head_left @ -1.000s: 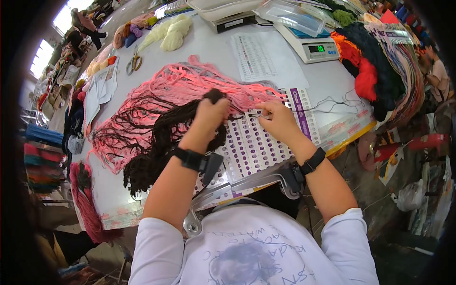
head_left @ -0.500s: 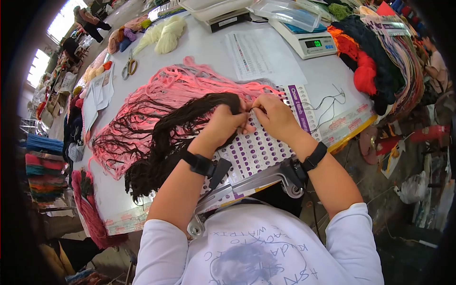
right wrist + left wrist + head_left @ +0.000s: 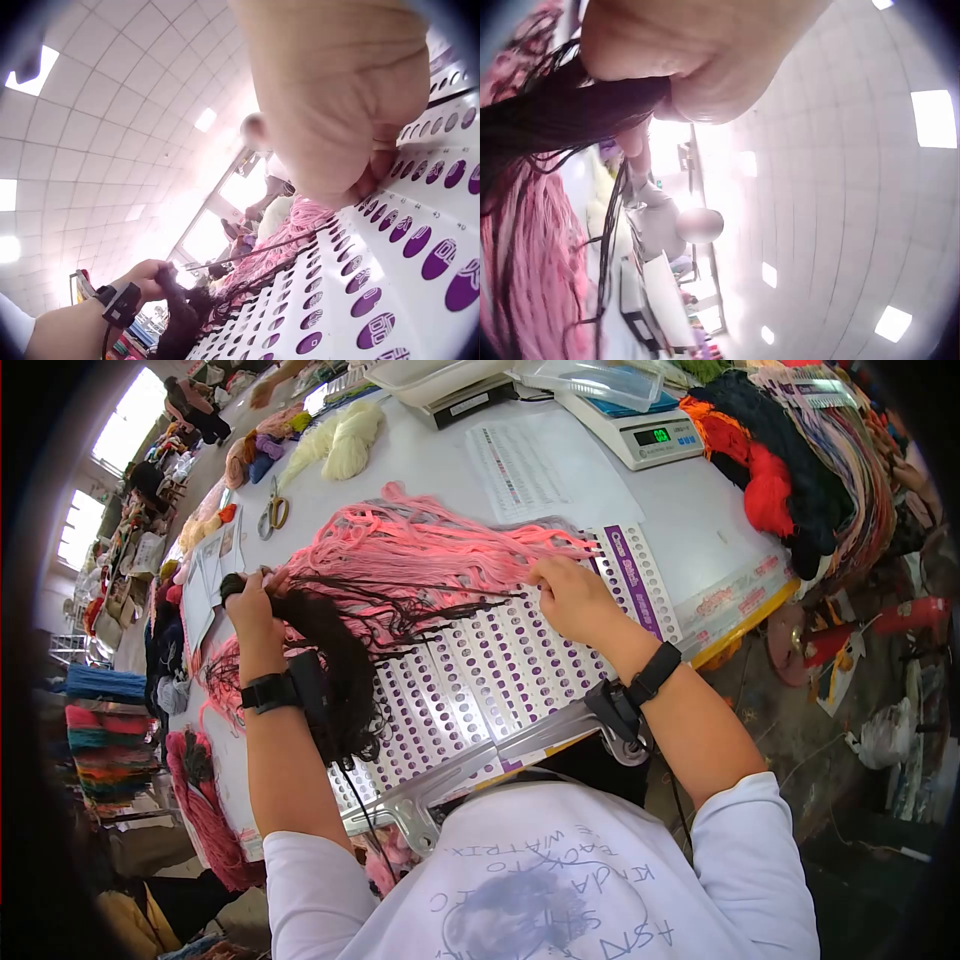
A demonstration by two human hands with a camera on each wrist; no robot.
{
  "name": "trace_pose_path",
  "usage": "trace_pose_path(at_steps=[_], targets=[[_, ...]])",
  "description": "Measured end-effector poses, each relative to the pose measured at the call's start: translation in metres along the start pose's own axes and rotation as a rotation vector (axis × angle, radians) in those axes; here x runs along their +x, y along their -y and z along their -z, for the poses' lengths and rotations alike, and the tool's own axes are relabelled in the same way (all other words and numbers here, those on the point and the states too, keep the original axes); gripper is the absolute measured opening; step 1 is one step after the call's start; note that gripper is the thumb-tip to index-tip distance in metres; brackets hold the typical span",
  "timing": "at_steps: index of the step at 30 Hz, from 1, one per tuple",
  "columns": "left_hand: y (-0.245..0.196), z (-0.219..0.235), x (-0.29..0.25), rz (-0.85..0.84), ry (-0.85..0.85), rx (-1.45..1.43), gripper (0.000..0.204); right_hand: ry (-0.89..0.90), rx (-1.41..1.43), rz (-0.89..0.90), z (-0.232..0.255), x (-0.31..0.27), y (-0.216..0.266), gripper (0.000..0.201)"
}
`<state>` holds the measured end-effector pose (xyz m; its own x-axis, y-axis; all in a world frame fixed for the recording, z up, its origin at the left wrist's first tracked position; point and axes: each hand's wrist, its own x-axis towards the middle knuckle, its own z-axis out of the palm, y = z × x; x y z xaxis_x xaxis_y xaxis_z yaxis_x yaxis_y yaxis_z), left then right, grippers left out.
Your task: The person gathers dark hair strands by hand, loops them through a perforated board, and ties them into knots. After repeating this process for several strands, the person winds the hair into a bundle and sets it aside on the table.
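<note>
In the head view my left hand (image 3: 256,618) grips a thick hank of dark brown yarn (image 3: 335,650) near its top, and the rest of it hangs by the wrist. The left wrist view shows the dark hank (image 3: 570,109) running into the curled palm. My right hand (image 3: 578,605) has its fingers curled down at the holes of a white and purple thread card (image 3: 450,685), pinching brown strands at its edge. A brown strand (image 3: 255,255) stretches between the two hands. Pink yarn (image 3: 430,535) lies fanned out from the card's holes, behind the strands.
Scissors (image 3: 273,510), pale cream yarn (image 3: 350,440) and a printed sheet (image 3: 520,465) lie farther back on the table. A digital scale (image 3: 640,440) stands at back right beside red yarn (image 3: 768,485). Dark pink yarn (image 3: 205,810) hangs over the left edge.
My left hand has moved from beside the right hand far to the left, drawing the brown hank with it and uncovering more of the card. The right hand stays near the card's holes.
</note>
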<state>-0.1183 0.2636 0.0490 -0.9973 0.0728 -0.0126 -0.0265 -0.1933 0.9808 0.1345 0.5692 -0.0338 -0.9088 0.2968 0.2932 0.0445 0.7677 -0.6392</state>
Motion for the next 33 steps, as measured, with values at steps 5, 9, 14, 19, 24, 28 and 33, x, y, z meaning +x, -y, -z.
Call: trace_pose_path(at_steps=[5, 9, 14, 19, 24, 28, 33], targets=[[-0.002, -0.040, -0.064, 0.098, 0.281, 0.017, 0.017, 0.066, 0.142, -0.194, 0.014, 0.002, 0.033, 0.011], [-0.007, -0.083, -0.144, 0.549, 0.730, -0.373, 0.043, 0.112, 0.635, -0.229, 0.026, -0.004, 0.101, 0.019], [-0.011, -0.098, -0.186, 0.652, 0.790, -0.438, 0.050, 0.193, 1.009, -0.304, 0.029, -0.019, 0.138, 0.017], [-0.016, -0.089, -0.190, 0.728, 0.815, -0.529, 0.041, 0.145, 1.170, -0.397, 0.028, -0.026, 0.145, 0.010], [-0.014, -0.092, -0.199, 0.655, 0.754, -0.460, 0.039, 0.102, 0.845, -0.247, 0.027, -0.029, 0.147, 0.008], [-0.015, -0.087, -0.199, 0.636, 0.717, -0.449, 0.039, 0.090, 1.030, -0.333, 0.026, -0.031, 0.150, 0.006], [-0.018, -0.080, -0.195, 0.672, 0.818, -0.469, 0.048, 0.111, 1.165, -0.404, 0.027, -0.030, 0.155, 0.005]])
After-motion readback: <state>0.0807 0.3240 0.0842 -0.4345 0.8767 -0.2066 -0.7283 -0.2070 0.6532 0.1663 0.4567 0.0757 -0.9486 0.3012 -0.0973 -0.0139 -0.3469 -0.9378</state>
